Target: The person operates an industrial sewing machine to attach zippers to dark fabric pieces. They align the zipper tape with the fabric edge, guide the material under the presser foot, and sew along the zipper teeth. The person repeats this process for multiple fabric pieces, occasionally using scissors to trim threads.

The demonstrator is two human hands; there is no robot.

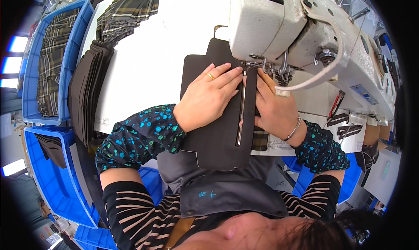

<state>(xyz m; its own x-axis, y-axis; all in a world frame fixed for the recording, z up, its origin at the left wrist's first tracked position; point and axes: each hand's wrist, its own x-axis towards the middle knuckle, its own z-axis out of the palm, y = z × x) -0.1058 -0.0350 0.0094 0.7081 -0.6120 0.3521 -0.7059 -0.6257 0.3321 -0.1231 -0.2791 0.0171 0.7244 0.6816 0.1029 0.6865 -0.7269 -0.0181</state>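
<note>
We've got one dark brown fabric panel (218,143), flat, stepped outline at the far end, using the sewing machine head (257,29) as reference. Far tab sits just left of the head; the body runs from there toward us, near end nearly straight. Zipper (242,101) with silvery teeth set lengthwise in a narrow slot, far end right below the head, near end well short of the panel's near edge. Plain dark strip along the zipper's right. We see plaid cloth (260,141) peeking out at the panel's right edge, nearer us than the head.
</note>
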